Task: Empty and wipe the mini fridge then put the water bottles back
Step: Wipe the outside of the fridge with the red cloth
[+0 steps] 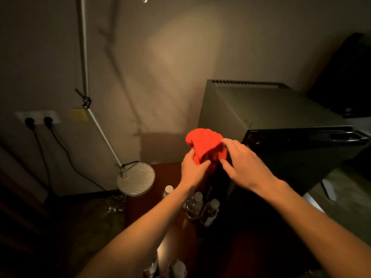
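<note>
Red cloth [204, 144] bunched at mid-frame, held up between both hands just left of the mini fridge [277, 125]
Left hand [192, 169] gripping the cloth's lower edge, fingers and thumb curled round the fabric
Right hand [243, 161] pinching the cloth's right side with thumb and forefinger, other fingers loosely spread below
Mini fridge at right of centre: grey top with a vent slot along its back edge, dark front; whether the door stands open or closed cannot be told in the dim light
Water bottles [200, 207] standing upright in a cluster below the hands at lower centre, white caps showing, on a dark reddish worktop [160, 171]; one more cap [168, 189] just left of the left wrist, further bottle tops [176, 267] blurred at the bottom edge
Floor lamp [136, 178] with round ribbed metal base at left of centre, thin pole rising to the upper left of the frame
Wall socket [38, 117] at left with two black plugs, cables trailing down
Beige wall [160, 57] behind, lit by a soft patch at upper centre
</note>
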### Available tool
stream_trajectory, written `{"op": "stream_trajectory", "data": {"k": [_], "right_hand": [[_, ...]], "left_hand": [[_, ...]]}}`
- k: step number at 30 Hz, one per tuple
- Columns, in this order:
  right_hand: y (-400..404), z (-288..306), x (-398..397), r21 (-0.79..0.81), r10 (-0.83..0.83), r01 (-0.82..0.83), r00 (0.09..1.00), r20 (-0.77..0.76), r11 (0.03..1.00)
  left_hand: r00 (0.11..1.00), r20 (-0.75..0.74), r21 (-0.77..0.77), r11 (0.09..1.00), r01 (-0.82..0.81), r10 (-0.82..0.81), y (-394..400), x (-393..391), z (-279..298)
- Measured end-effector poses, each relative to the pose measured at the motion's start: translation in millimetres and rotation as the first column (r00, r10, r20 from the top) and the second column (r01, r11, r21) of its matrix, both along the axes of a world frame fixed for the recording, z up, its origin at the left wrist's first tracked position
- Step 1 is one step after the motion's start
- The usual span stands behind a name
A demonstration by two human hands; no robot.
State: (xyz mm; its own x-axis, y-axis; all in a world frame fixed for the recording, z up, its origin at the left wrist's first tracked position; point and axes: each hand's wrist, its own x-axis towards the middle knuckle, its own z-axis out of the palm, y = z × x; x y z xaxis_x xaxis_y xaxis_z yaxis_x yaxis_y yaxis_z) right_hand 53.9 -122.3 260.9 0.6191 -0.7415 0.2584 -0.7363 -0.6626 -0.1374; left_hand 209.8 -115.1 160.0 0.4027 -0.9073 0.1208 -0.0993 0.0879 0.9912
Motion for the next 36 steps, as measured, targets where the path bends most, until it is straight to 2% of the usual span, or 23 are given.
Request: {"op": "stream_trajectory", "data": {"k": [2,4,7,11,15,20,25,27,30,36], "right_hand": [[4,-2,-6,-0.019,0.036,-0.035,0.997,0.068,0.999],[6,-5,-11,-0.067,0.08,-0.078,0.997,0.02,0.995],[5,-10,-15,-0.116,0.139,-0.145,0.989,-0.056,0.983],[1,-12,-15,-0.15,0.212,-0.223,0.974,-0.083,0.963],[-5,-16,-19,-0.097,0.288,-0.296,0.954,-0.084,0.95],[-5,-21,-32,-0.024,0.381,-0.383,0.923,-0.06,0.923],[0,-30,-51,-0.005,0.412,-0.413,0.909,-0.062,0.911],[2,-34,-58,0.005,0.421,-0.421,0.905,-0.053,0.907],[5,-39,-65,0.015,0.425,-0.424,0.904,-0.044,0.905],[30,-57,-73,-0.046,0.375,-0.376,0.927,-0.03,0.926]], "left_hand": [[0.992,0.123,0.004,1.0,0.004,-0.005,6,-9,-2],[0.978,0.207,0.001,1.0,0.002,-0.002,10,-19,-4],[0.976,0.217,-0.02,1.0,-0.001,0.005,16,-29,-2],[0.979,0.198,-0.086,0.996,-0.028,0.045,28,-34,4],[0.938,0.34,-0.12,0.992,-0.033,0.072,35,-34,7],[0.837,0.521,-0.191,0.979,-0.075,0.166,43,-40,12],[0.827,0.509,-0.126,0.971,-0.202,0.238,61,-61,6],[0.811,0.529,-0.125,0.969,-0.215,0.249,68,-70,3],[0.839,0.477,-0.113,0.965,-0.235,0.26,75,-77,-1],[0.836,0.487,-0.096,0.967,-0.237,0.254,93,-83,-14]]}}
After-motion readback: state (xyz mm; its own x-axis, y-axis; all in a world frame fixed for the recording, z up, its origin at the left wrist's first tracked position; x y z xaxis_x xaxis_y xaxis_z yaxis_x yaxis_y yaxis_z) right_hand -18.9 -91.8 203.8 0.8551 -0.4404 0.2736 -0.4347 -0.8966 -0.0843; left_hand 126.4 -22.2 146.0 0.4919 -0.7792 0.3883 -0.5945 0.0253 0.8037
